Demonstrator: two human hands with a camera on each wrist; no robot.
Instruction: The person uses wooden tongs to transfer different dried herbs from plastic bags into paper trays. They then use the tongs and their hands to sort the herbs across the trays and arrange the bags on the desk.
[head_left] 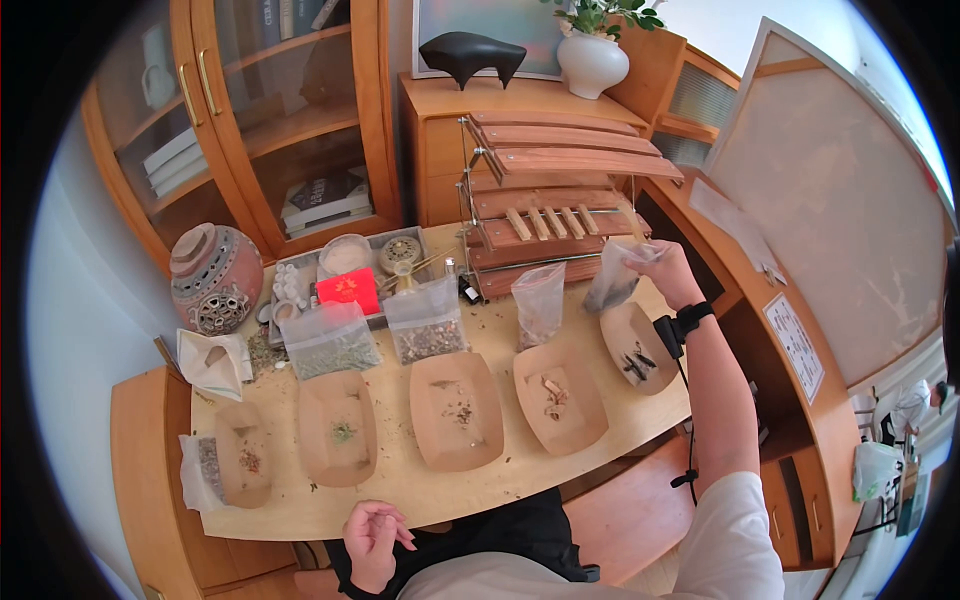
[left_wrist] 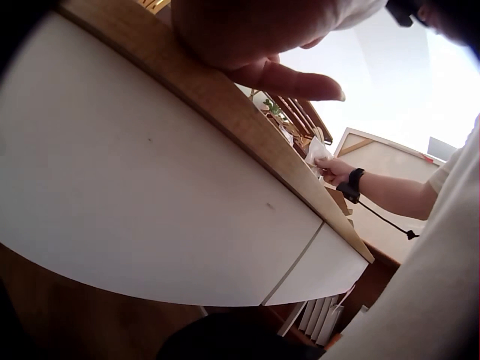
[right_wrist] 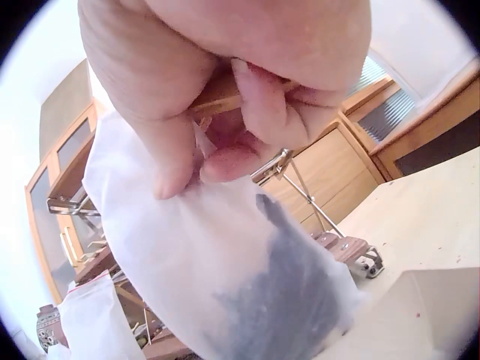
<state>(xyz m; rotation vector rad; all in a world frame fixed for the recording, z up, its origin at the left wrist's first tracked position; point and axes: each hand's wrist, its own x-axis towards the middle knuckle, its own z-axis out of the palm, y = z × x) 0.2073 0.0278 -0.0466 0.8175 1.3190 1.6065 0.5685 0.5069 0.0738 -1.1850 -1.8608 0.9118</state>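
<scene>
Bottom of the head view, left hand (head_left: 373, 540) hung loosely curled below the table edge (head_left: 430, 510), holding nothing. Right hand (head_left: 655, 268), upper right, pinched a clear bag of dark herbs (head_left: 612, 282) over the rightmost paper tray (head_left: 640, 350).

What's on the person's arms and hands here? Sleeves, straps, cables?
Both hands are bare, no gloves. The right hand has a black strap at the wrist carrying a small black camera unit, with a thin black cable hanging down along the forearm. A short white sleeve covers the upper arm. The left hand shows nothing worn in these views.
</scene>
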